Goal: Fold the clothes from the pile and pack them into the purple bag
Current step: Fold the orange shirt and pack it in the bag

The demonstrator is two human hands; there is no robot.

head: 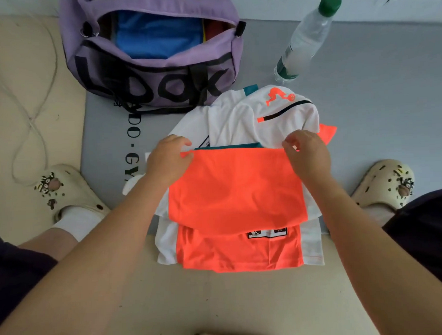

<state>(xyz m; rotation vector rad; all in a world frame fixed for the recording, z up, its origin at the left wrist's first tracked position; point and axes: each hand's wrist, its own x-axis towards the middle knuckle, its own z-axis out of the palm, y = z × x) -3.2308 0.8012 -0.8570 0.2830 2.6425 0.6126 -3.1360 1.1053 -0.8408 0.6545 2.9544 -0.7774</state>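
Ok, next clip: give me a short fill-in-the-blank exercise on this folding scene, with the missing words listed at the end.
1. Both hands, the left hand and the right hand, pinch the far edge of the ____ and white shirt.
2. The purple bag stands open, with a ____ garment showing inside.
3. The clear water bottle has a ____ cap.
4. The bag carries large ____ lettering.

Missing words: orange; blue; green; black
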